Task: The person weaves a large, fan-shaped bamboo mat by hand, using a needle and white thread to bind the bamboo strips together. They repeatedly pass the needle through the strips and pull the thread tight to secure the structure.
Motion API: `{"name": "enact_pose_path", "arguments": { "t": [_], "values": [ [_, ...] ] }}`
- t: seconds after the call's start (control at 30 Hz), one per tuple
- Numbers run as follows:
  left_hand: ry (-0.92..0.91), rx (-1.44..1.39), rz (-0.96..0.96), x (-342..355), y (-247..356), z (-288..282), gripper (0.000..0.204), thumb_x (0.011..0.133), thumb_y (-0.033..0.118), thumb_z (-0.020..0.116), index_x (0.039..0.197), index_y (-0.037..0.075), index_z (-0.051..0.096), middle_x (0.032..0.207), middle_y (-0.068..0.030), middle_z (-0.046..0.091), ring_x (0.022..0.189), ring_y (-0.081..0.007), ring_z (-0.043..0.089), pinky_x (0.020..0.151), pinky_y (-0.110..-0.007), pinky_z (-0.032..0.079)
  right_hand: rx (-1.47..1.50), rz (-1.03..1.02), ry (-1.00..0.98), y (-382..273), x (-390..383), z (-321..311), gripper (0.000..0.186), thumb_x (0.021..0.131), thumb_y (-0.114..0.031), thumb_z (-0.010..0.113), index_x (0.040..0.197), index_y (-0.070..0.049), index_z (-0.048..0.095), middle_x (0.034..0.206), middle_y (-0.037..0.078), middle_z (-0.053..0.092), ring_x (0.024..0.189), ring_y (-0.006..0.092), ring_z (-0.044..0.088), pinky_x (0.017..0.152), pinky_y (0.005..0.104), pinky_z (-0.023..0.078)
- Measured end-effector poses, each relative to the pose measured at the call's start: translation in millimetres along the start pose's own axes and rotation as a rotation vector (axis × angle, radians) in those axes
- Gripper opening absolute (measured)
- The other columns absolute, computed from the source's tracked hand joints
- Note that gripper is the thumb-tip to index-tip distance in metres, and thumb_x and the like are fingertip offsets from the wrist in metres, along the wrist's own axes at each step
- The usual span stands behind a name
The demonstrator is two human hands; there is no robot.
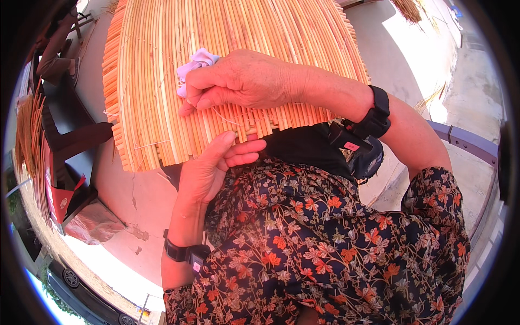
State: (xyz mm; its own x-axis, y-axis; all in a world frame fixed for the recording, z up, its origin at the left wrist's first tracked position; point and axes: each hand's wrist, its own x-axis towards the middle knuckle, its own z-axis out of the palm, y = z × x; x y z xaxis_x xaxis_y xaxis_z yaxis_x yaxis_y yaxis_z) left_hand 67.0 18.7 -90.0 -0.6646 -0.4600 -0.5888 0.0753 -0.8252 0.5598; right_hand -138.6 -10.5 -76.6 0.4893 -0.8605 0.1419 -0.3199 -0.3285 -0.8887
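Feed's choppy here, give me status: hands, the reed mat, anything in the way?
Right hand on top of reed mat, pinching thin thread, pale cloth tucked under fingers. Left hand supporting mat's lower edge from below. Nothing in the way.

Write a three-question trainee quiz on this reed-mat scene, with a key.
1. True or false: the right hand rests on top of the reed mat.
2. Where does the left hand touch the mat? A) its near edge, from below B) its far edge C) nowhere
3. Fill in: the pale cloth sits beside the fingers of the ____ hand.

Key: 1 true. 2 A: the thumb presses against the mat's near edge from underneath. 3 right; the cloth lies at that hand's fingers, though whether it is gripped or wrapped round a finger cannot be told.
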Motion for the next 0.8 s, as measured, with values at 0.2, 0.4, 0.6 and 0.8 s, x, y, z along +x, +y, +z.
{"name": "enact_pose_path", "arguments": {
  "t": [0.2, 0.4, 0.6, 0.8],
  "values": [
    [0.014, 0.042, -0.003, 5.7, -8.2, -6.9, 0.037, 0.095, 0.013, 0.059, 0.122, -0.01, 0.05, 0.113, -0.0237, 0.062, 0.099, -0.0381, 0.067, 0.082, -0.038, 0.058, 0.092, -0.014, 0.096, 1.7, -7.4, 4.6, 0.013, 0.097, -0.014, 0.054, 0.101, -0.004, 0.06, 0.104, 0.004, 0.072, 0.093, 0.0188, 0.067, 0.081, 0.0309, 0.051],
    [0.051, 0.142, 0.035, 2.7, -9.4, -2.2, 0.035, 0.094, 0.016, 0.06, 0.116, -0.01, 0.056, 0.106, -0.0227, 0.066, 0.092, -0.0342, 0.069, 0.078, -0.036, 0.058, 0.315, 0.185, 0.519, -16.8, -30.0, -38.2, 0.013, 0.099, -0.015, 0.052, 0.096, -0.005, 0.061, 0.085, 0.002, 0.065, 0.071, 0.0084, 0.059, 0.063, 0.0219, 0.047],
    [0.067, 0.234, 0.076, -0.4, -5.6, 0.5, 0.039, 0.094, 0.021, 0.057, 0.114, -0.012, 0.056, 0.102, -0.0263, 0.066, 0.087, -0.0341, 0.07, 0.076, -0.037, 0.058, 0.547, 0.37, 0.906, -49.7, -70.2, -73.9, 0.016, 0.101, -0.018, 0.05, 0.091, -0.007, 0.057, 0.071, 0.0, 0.058, 0.058, 0.0086, 0.055, 0.058, 0.0215, 0.05],
    [0.115, 0.241, 0.069, -0.3, -3.4, -1.4, 0.031, 0.092, 0.02, 0.06, 0.105, -0.009, 0.062, 0.094, -0.0213, 0.069, 0.08, -0.0289, 0.071, 0.071, -0.034, 0.058, -0.218, 0.423, 0.405, -68.0, -94.4, -37.0, 0.013, 0.091, -0.016, 0.065, 0.091, -0.004, 0.065, 0.072, -0.004, 0.062, 0.062, 0.0038, 0.054, 0.055, 0.0211, 0.043]
  ]
}}
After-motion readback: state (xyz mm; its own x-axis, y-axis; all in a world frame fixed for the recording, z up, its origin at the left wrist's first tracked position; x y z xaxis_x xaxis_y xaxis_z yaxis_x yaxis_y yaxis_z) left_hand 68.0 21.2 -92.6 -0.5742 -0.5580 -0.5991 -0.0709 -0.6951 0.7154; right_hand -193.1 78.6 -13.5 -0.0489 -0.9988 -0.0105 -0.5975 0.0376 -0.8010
